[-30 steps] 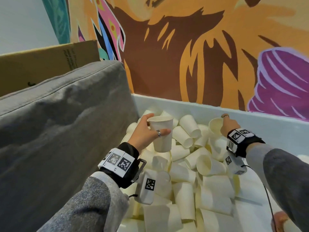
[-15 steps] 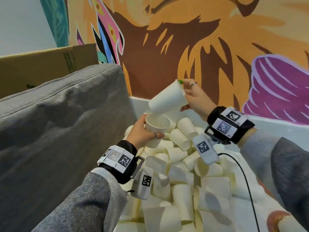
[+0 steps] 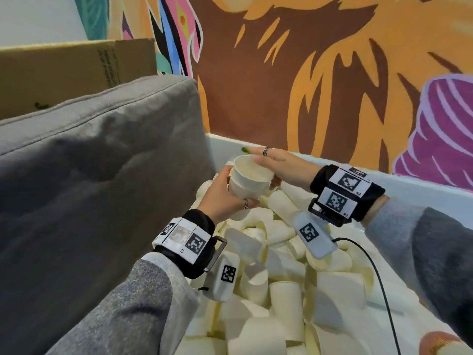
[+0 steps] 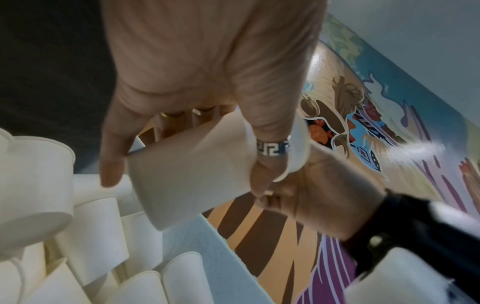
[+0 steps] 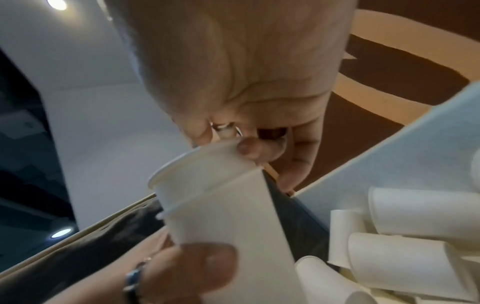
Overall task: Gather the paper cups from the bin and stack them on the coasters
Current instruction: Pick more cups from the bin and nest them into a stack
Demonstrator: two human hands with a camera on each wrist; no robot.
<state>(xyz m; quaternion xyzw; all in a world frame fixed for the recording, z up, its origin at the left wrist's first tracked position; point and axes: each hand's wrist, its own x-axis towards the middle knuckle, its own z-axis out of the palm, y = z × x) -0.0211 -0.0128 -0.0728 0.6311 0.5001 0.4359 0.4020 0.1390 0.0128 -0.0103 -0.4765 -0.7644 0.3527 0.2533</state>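
Note:
My left hand (image 3: 240, 194) grips a white paper cup (image 3: 242, 192) upright above the bin, thumb on its near side. A second paper cup (image 3: 252, 172) sits nested in it, with its rim standing a little above the lower one. My right hand (image 3: 261, 166) lies over the opening: its thumb pinches the upper cup (image 5: 197, 174) just under the rim and the index finger stretches straight past it. In the left wrist view my left hand (image 4: 187, 179) wraps the lower cup (image 4: 182, 168). Below lies the pile of loose cups (image 3: 281, 290) in the white bin (image 3: 422, 190). No coasters are in view.
A grey cushion (image 3: 89, 188) presses against the bin's left side, with a cardboard box (image 3: 64, 70) behind it. A painted wall (image 3: 307, 73) rises just behind the bin. A black cable (image 3: 378, 278) trails from my right wrist over the cups.
My right hand lifted a cup from the far side of the pile, swung it left and set it down into the cup held in my left hand.

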